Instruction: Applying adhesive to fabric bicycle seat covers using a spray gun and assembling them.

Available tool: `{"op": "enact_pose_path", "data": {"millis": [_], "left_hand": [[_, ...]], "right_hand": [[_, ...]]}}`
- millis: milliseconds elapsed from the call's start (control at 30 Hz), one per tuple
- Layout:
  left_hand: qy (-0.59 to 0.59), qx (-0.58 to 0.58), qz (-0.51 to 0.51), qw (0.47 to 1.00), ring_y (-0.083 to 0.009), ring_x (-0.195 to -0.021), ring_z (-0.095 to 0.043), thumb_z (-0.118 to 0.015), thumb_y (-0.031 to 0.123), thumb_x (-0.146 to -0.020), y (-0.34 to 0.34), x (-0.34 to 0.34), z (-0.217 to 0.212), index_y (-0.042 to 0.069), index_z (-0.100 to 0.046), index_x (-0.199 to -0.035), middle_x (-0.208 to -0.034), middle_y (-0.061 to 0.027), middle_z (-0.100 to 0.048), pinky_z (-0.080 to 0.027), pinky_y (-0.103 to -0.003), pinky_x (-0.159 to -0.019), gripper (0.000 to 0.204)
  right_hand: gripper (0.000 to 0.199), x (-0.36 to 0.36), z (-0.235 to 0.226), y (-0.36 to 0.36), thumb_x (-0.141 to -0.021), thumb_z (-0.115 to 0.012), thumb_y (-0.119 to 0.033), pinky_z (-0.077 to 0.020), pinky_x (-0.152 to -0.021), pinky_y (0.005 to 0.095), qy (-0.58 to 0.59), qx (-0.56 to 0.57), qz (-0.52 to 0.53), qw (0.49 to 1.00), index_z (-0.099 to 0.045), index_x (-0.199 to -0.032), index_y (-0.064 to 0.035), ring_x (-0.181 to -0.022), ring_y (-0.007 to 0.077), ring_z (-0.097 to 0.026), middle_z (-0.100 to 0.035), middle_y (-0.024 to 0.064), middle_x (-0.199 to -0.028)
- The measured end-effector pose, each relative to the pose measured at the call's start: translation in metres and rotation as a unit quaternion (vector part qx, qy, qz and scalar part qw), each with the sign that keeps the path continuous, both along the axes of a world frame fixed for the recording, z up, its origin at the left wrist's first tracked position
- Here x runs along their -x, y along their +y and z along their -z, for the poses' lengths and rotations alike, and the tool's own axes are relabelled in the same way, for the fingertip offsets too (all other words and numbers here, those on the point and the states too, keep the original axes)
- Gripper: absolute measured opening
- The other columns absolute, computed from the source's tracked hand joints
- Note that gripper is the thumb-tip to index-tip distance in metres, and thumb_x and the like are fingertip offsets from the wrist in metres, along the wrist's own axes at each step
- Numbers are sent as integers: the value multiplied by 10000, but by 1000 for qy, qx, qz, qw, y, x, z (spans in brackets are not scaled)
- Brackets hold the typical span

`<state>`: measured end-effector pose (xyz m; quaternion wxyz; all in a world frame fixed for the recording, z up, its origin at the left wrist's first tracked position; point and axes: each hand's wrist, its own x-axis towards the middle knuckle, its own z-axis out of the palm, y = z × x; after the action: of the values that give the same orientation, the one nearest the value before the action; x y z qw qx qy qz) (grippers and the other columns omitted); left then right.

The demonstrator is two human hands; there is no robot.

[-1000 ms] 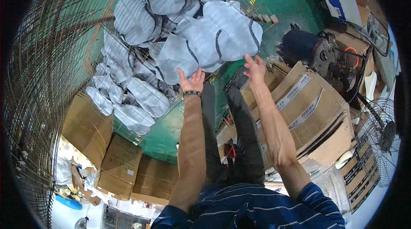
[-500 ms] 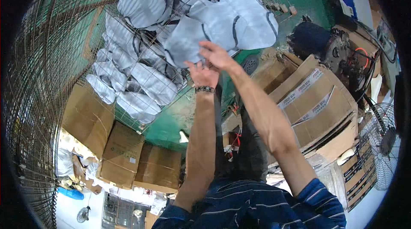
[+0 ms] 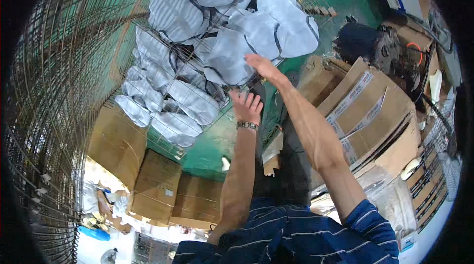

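Pale grey-white rounded flat pieces with dark edge bands lie in a loose pile on a wire mesh rack. The nearest grey piece (image 3: 228, 59) sits at the front of the pile, its near edge at the rack's border. My right hand (image 3: 265, 70) is beside that piece's right edge, fingers stretched out and nothing seen in them; whether it touches the piece I cannot tell. Lower down, my left hand (image 3: 248, 107) is palm up with its fingers apart, off the piece and holding nothing. A dark bracelet (image 3: 247, 125) circles the left wrist.
Tall stacked wire mesh panels (image 3: 54, 106) rise along the left. Brown cardboard boxes (image 3: 155, 185) stand at lower left, and folded cardboard (image 3: 368, 108) is stacked at the right. Behind that sits a dark machine with a motor (image 3: 363, 44). The floor (image 3: 200, 158) is green.
My left hand has drawn back from the near edge of the grey piece, its fingers now spread. My right hand has moved slightly right and down. The whole view has shifted a little.
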<state>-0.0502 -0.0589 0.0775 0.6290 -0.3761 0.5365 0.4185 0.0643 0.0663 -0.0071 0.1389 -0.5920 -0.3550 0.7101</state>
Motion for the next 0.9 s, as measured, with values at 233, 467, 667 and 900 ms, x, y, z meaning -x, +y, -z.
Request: {"op": "enact_pose_path", "data": {"millis": [233, 467, 667, 900], "left_hand": [[-71, -399, -7, 914, -377, -1572, -217, -523, 829, -868, 28, 46, -94, -20, -304, -1590, -1693, -222, -233, -179, -588, -1271, 1136], [-218, -498, 125, 830, -405, -1595, -99, -517, 826, -864, 66, -9, -216, -32, -305, -1597, -1715, -235, -134, -71, -613, -1282, 1149], [-320, -546, 249, 733, -433, -1592, -65, -453, 838, -896, -7, -101, -284, -18, -257, -1619, -1712, -245, -134, -30, -637, -1268, 1137], [-487, -523, 420, 559, -454, -1571, -168, -474, 769, -943, -214, -167, -365, -2, -244, -1627, -1680, -246, -256, -83, -660, -1257, 1056]], "right_hand": [[461, -26, -81, -35, -1046, -557, -376, -500, -955, 355, 60, 54, 166, 983, -636, -1381, -69, -1121, 172, -657, -728, 64, -1242], [420, -76, -133, -173, -1033, -582, -394, -535, -788, 305, 32, 70, 334, 940, -665, -1313, -92, -943, 122, -677, -756, 49, -1109], [309, -79, -193, -341, -1020, -516, -176, -515, -681, 306, 70, 63, 477, 874, -689, -1274, -141, -879, 137, -700, -777, 28, -1037], [407, -29, -285, -577, -999, -660, -283, -529, -882, 358, 61, -108, 549, 827, -653, -1353, -83, -1018, 166, -664, -743, 44, -1099]]}}
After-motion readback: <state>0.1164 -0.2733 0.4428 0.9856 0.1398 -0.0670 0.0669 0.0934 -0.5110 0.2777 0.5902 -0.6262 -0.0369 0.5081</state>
